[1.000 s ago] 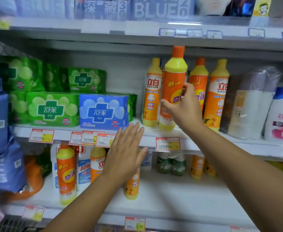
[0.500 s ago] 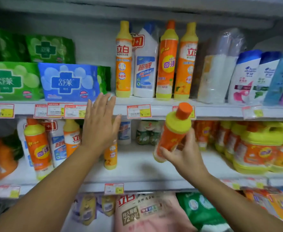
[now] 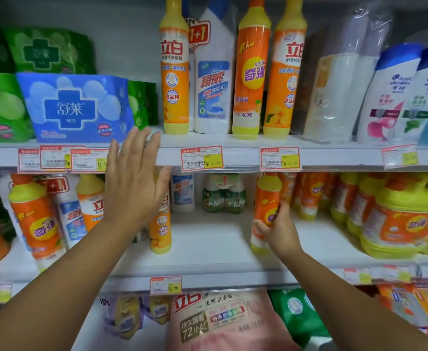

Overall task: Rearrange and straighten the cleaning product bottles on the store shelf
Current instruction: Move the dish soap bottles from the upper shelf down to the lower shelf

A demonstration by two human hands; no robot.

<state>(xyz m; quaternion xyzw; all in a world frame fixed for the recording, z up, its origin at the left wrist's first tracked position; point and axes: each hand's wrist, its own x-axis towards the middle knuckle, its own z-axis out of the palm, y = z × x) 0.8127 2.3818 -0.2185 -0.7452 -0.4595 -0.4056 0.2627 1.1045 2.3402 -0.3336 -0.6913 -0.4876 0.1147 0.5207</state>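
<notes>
Bottle (image 3: 265, 211) cap behind shelf edge (image 3: 334, 158)

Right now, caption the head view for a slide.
Right hand sets an orange bottle on the middle shelf; left hand hovers open.

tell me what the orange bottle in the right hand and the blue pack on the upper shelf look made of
Orange bottle: apparently glossy plastic, with a printed wrap label and a smooth yellow shoulder. Blue pack: looks like thin soft plastic film, going by its shine and wrinkles.

White store shelving (image 3: 233, 158), price-tag rails, grey back panel (image 3: 126, 34)
</notes>
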